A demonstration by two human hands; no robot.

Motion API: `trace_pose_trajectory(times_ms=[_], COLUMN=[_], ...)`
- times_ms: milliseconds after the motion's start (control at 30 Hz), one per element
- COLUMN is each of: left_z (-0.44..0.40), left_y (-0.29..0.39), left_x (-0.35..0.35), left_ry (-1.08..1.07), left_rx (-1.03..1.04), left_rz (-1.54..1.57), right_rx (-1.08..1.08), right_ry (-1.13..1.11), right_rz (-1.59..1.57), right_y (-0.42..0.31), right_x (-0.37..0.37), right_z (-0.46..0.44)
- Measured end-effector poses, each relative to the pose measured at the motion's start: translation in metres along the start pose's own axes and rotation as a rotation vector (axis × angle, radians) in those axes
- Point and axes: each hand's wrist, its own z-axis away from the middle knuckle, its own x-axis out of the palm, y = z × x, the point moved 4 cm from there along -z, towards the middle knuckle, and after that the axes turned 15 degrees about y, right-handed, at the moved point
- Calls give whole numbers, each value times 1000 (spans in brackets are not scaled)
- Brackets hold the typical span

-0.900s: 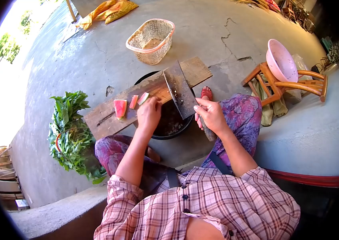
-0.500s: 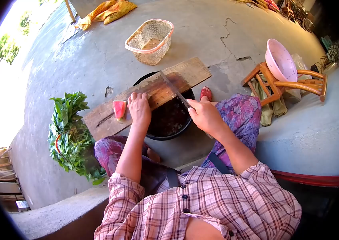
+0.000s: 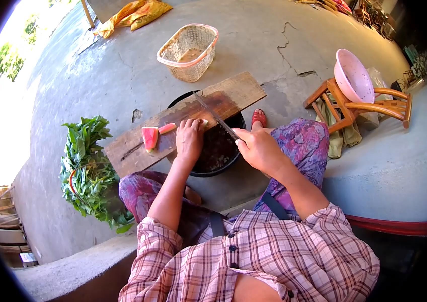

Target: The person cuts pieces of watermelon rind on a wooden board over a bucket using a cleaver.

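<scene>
A wooden board (image 3: 138, 142) lies slanted across a black tub (image 3: 197, 173) with dark contents. My left hand (image 3: 188, 143) rests on the board, fingers curled down over a watermelon piece (image 3: 204, 122); only its end shows past the fingertips. In my right hand (image 3: 262, 151) is a knife (image 3: 216, 115) by its handle, the blade slanting up and left over the board, just right of that piece. To the left of my left hand lie a thin watermelon strip (image 3: 167, 128) and a thicker red watermelon chunk (image 3: 149, 138).
A basket (image 3: 188, 70) stands beyond the board. Leafy greens (image 3: 87, 171) are heaped at left. At right, a pink basin (image 3: 353, 75) leans on a wooden chair (image 3: 341, 108). A yellow cloth or sack (image 3: 135, 14) lies at the back. The concrete floor (image 3: 253, 45) is cracked.
My left hand has shifted right along the board, uncovering the thin watermelon strip beside the chunk. The knife and right hand have moved slightly left.
</scene>
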Motion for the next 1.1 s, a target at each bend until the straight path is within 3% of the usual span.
trace_pose_trajectory(times_ms=[267,567,767,1100], left_z=[1,2,4,4], left_y=[1,-5,-2,-1], left_x=[-2,3,-1,-3], left_ry=[7,4,53,17], left_rx=[-51,-83,-122,-134], left_rz=[-3,26,54,4], right_rx=[-145,-65,-68,-41], right_ry=[-69,-214,-29,-213], right_rz=[25,78,6,47], right_y=[2,0,21,-2], right_x=[21,33,45,27], right_z=[15,-1,0,6])
